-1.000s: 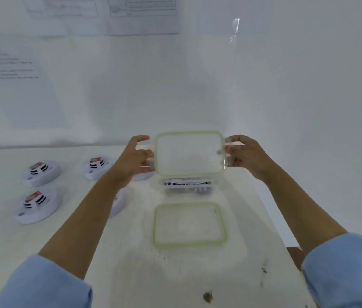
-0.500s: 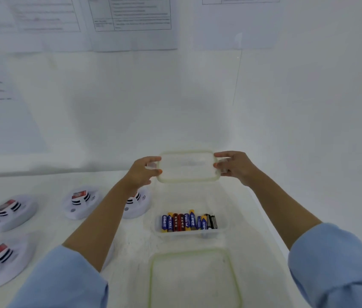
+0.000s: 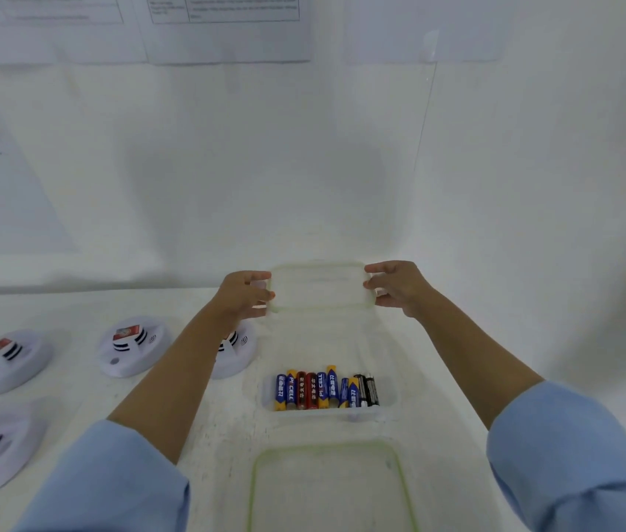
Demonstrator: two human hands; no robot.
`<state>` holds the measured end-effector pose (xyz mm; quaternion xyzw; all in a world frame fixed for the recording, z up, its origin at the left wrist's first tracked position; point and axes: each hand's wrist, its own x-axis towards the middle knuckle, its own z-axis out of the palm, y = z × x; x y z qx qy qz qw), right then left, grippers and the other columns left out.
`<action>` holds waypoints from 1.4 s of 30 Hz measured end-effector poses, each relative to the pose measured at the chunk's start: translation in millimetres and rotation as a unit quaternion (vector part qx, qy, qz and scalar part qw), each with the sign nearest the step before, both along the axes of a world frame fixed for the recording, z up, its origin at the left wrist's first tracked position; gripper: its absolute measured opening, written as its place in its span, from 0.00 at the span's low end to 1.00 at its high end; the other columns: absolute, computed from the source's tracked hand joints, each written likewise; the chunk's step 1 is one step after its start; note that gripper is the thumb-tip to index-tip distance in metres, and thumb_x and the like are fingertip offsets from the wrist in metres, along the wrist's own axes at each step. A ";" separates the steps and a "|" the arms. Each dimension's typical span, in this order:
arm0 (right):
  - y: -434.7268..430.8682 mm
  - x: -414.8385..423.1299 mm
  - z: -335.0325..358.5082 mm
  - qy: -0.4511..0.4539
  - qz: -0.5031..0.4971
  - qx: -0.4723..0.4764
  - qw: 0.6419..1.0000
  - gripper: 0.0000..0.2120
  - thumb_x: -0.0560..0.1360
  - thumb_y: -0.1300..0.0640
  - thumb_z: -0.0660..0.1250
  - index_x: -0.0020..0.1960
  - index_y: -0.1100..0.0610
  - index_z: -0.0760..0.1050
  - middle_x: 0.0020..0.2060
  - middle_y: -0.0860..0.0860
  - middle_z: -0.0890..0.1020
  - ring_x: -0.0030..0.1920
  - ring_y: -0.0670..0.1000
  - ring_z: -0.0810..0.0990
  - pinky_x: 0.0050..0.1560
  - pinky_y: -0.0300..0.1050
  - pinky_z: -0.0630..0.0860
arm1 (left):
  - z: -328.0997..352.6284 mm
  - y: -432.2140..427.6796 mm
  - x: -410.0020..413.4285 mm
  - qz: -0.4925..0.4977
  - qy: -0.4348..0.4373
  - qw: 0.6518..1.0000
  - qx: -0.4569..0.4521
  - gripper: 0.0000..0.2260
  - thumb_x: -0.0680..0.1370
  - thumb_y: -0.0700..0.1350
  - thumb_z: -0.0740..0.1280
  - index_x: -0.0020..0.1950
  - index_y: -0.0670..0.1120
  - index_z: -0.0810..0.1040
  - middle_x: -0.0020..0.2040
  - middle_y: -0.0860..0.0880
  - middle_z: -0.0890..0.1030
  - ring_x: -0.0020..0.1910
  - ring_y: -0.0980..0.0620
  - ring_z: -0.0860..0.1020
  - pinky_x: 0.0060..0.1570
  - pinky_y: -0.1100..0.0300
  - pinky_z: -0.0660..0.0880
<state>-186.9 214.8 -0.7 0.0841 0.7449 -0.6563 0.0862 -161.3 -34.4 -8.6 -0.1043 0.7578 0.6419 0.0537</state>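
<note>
- Nearest, a green-rimmed lid is lying on the table, near edge cut off.
- Beyond, batteries are sitting in a barely visible tray.
- A forearm is half hiding a smoke detector.
- Farthest, left hand and right hand are holding the clear container by its ends, each grip curled round it, now past the batteries, no longer over them.

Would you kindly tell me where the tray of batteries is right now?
Head view: the tray of batteries sits centre-right on the white table, between the green-rimmed lid held beyond it and the green-rimmed piece nearest the camera.
</note>
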 end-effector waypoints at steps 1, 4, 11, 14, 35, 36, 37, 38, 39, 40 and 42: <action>-1.0 -1.9 -0.6 0.001 -0.005 0.001 1.000 0.16 0.69 0.71 0.68 0.56 0.62 0.76 0.42 0.56 0.77 0.36 0.50 0.74 0.42 0.43 0.76 | -1.0 -0.3 -1.8 0.011 -0.003 1.000 0.010 0.21 0.73 0.28 0.65 0.65 0.39 0.72 0.56 0.42 0.74 0.43 0.49 0.76 0.42 0.59 0.75; -3.7 -4.3 -2.5 0.007 -0.012 0.005 1.000 0.17 0.69 0.72 0.66 0.57 0.64 0.76 0.36 0.53 0.76 0.34 0.49 0.73 0.39 0.40 0.75 | -3.7 -2.3 -5.4 0.036 -0.016 0.998 0.040 0.22 0.70 0.26 0.66 0.63 0.36 0.73 0.45 0.43 0.77 0.42 0.48 0.77 0.48 0.55 0.76; -4.1 -2.3 -4.6 -0.001 -0.021 0.006 1.000 0.17 0.67 0.73 0.67 0.56 0.66 0.76 0.36 0.53 0.77 0.37 0.51 0.76 0.44 0.42 0.75 | -4.7 -3.7 -1.3 0.038 -0.008 0.999 0.037 0.20 0.69 0.29 0.71 0.61 0.37 0.74 0.55 0.38 0.78 0.54 0.40 0.78 0.51 0.52 0.75; -3.1 1.4 -2.7 -0.010 -0.006 0.002 1.000 0.18 0.68 0.73 0.68 0.57 0.65 0.75 0.39 0.55 0.78 0.37 0.50 0.76 0.41 0.40 0.75 | -6.1 -3.9 0.4 0.050 -0.003 0.997 0.050 0.19 0.70 0.29 0.70 0.59 0.37 0.75 0.55 0.37 0.77 0.53 0.40 0.78 0.51 0.51 0.77; -4.5 6.9 2.0 -0.048 -0.007 -0.001 0.999 0.18 0.66 0.75 0.67 0.53 0.61 0.77 0.36 0.53 0.75 0.42 0.52 0.74 0.40 0.41 0.74 | 1.4 -3.9 -0.1 0.032 -0.051 0.996 0.071 0.25 0.69 0.26 0.69 0.64 0.39 0.73 0.47 0.42 0.78 0.44 0.47 0.78 0.51 0.54 0.74; -5.4 6.2 2.0 -0.035 -0.011 0.022 0.999 0.17 0.66 0.75 0.68 0.53 0.62 0.77 0.36 0.53 0.74 0.42 0.53 0.73 0.39 0.41 0.73 | 0.3 -3.5 0.2 0.035 -0.045 0.996 0.067 0.25 0.69 0.27 0.70 0.65 0.39 0.72 0.48 0.42 0.77 0.43 0.49 0.78 0.51 0.55 0.74; -6.6 5.6 1.6 -0.018 -0.016 0.052 0.998 0.17 0.66 0.74 0.69 0.54 0.64 0.77 0.36 0.53 0.74 0.41 0.52 0.73 0.39 0.40 0.72 | -0.7 -2.9 0.9 0.039 -0.034 0.997 0.052 0.26 0.69 0.28 0.70 0.65 0.39 0.71 0.49 0.41 0.77 0.43 0.49 0.78 0.51 0.55 0.74; -7.5 5.3 0.6 0.000 -0.020 0.084 0.996 0.18 0.66 0.73 0.70 0.55 0.64 0.77 0.35 0.53 0.74 0.38 0.51 0.73 0.37 0.38 0.71 | -1.7 -2.6 1.0 0.045 -0.017 0.999 0.021 0.26 0.69 0.29 0.71 0.65 0.39 0.71 0.52 0.41 0.77 0.46 0.49 0.77 0.52 0.55 0.74; -8.8 5.2 -0.8 0.018 -0.025 0.111 0.993 0.18 0.67 0.73 0.70 0.56 0.64 0.77 0.33 0.52 0.73 0.35 0.49 0.72 0.36 0.37 0.69 | -2.3 -2.3 1.2 0.050 0.004 0.998 -0.025 0.26 0.69 0.31 0.72 0.65 0.40 0.71 0.56 0.40 0.76 0.52 0.47 0.76 0.53 0.55 0.73; -10.1 5.9 -2.7 0.033 -0.028 0.131 0.990 0.18 0.67 0.72 0.70 0.57 0.63 0.77 0.33 0.52 0.72 0.33 0.48 0.71 0.34 0.36 0.68 | -2.3 -1.5 1.7 0.052 0.027 0.995 -0.078 0.26 0.68 0.33 0.74 0.65 0.41 0.71 0.60 0.41 0.75 0.56 0.46 0.74 0.54 0.56 0.72; -12.6 8.0 -7.0 0.048 -0.030 0.149 0.987 0.20 0.69 0.70 0.69 0.59 0.60 0.75 0.40 0.54 0.75 0.38 0.50 0.73 0.35 0.37 0.69 | -2.5 1.1 3.9 0.042 0.074 0.982 -0.168 0.26 0.69 0.37 0.75 0.65 0.43 0.71 0.59 0.41 0.75 0.55 0.47 0.73 0.51 0.58 0.69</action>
